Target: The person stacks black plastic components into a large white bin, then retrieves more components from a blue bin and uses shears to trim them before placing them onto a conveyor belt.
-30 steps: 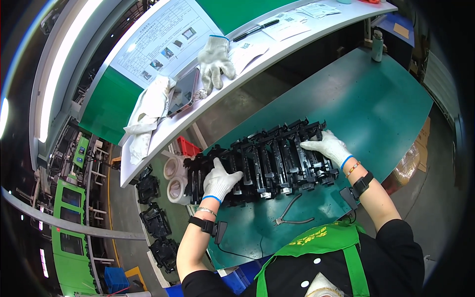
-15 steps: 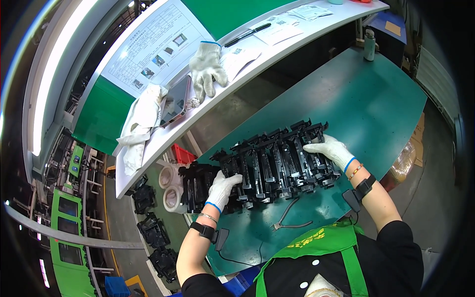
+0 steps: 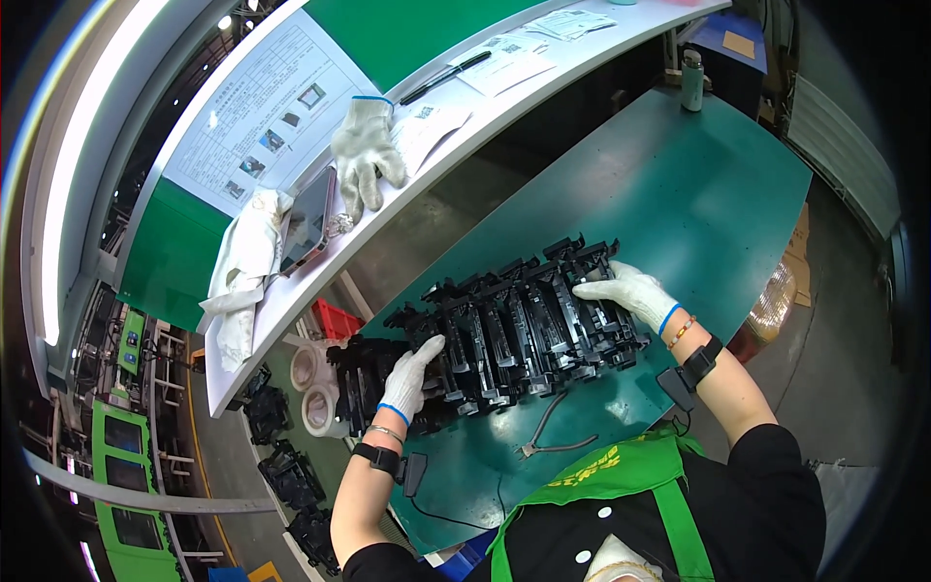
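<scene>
A tight row of several black moulded plastic parts (image 3: pixel 514 335) stands on edge across the green tabletop. My left hand (image 3: pixel 410 380), in a white knit glove with a blue cuff, grips the row's left end, its thumb lying over the top. At the right end my right hand (image 3: pixel 630 293), gloved alike, holds the outermost part with its thumb on the near face and the other fingers hidden behind. More black parts (image 3: pixel 359 373) sit just left of my left hand. Pliers (image 3: pixel 548 438) with dark handles lie spread on the table in front of the row.
Above the green table (image 3: pixel 679 184) runs a white shelf (image 3: pixel 427 184) with a grey glove (image 3: pixel 367 155), a phone (image 3: pixel 308 218), a pen (image 3: pixel 446 78) and papers. A bottle (image 3: pixel 691 82) stands at the far end. Rolls of tape (image 3: pixel 318 407) and black parts (image 3: pixel 291 475) are at left.
The whole view has shifted, so most things appear farther left. Both hands keep their hold on the ends of the row, which looks little changed against the table.
</scene>
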